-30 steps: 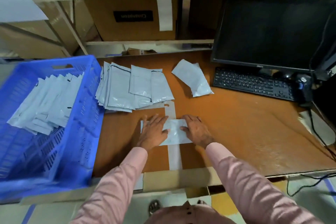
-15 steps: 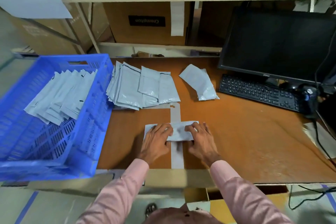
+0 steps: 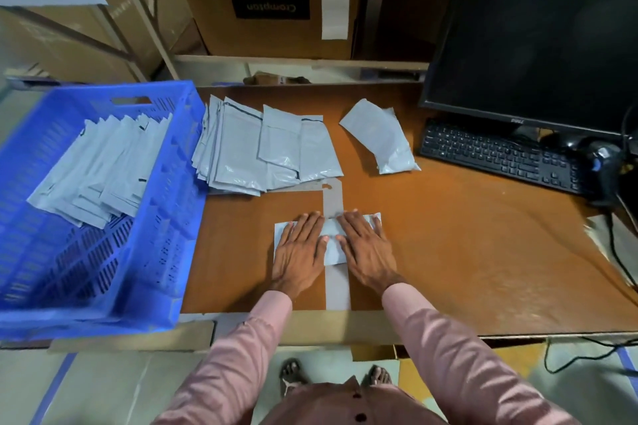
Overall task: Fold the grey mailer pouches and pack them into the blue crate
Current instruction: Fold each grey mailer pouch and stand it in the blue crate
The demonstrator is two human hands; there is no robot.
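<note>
A folded grey mailer pouch (image 3: 332, 244) lies flat on the brown desk near its front edge. My left hand (image 3: 298, 250) presses its left half with straight, spread fingers. My right hand (image 3: 366, 248) presses its right half the same way. The blue crate (image 3: 165, 252) stands at the left and holds several folded grey pouches (image 3: 100, 169) fanned along its far side. A pile of unfolded grey pouches (image 3: 262, 145) rests beyond my hands, beside the crate. One loose pouch (image 3: 379, 140) lies further right, crumpled.
A black monitor (image 3: 538, 55) and keyboard (image 3: 497, 155) fill the back right of the desk, with a black scanner (image 3: 602, 162) and cables at the right edge. A grey tape strip (image 3: 336, 283) runs down the desk. Cardboard boxes (image 3: 269, 7) sit on the shelf behind.
My hands slid across the pouch and flattened out; fingers that were bent at its edges now lie straight over it. The camera has tilted.
</note>
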